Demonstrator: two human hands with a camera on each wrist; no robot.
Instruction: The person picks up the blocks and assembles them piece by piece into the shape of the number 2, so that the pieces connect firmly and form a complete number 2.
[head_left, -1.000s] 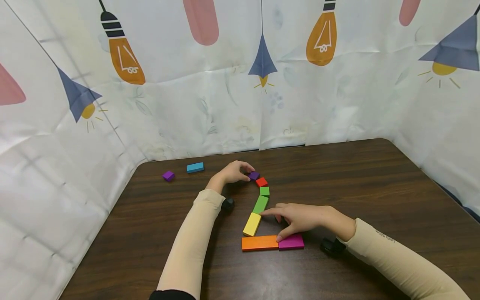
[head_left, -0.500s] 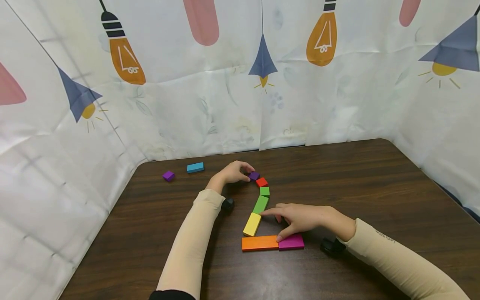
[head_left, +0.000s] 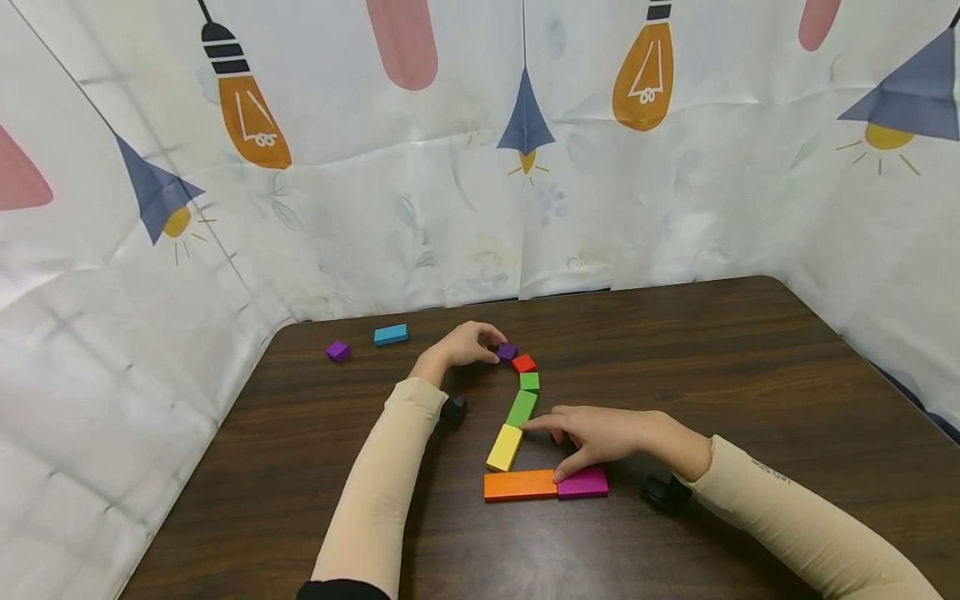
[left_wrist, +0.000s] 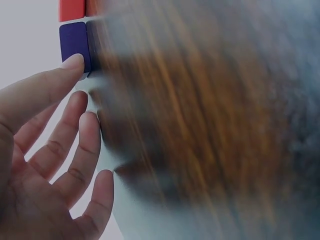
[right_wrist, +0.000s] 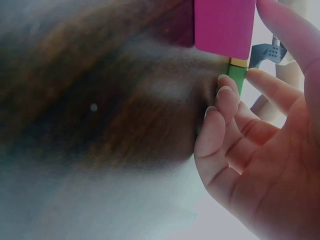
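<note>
In the head view, blocks form a curved line on the table. My left hand [head_left: 467, 344] pinches the dark purple block [head_left: 507, 352] at its far end; the left wrist view shows the thumb on that block [left_wrist: 75, 42], with the other fingers loosely bent. Beside it lie a red block [head_left: 524, 363], a small green block [head_left: 529, 382], a longer green block [head_left: 522, 407] and a yellow block [head_left: 505, 447]. My right hand [head_left: 607, 433] touches near the yellow-green joint with its index finger. Its thumb rests where the orange block [head_left: 521, 486] meets the magenta block [head_left: 583, 483].
A purple block [head_left: 338, 351] and a blue block [head_left: 391, 335] lie apart at the back left of the dark wooden table [head_left: 720, 350]. A white patterned curtain [head_left: 450, 217] hangs behind and along the sides.
My left hand has shifted very slightly left with the dark purple block. My right hand and the other blocks stay in place.
</note>
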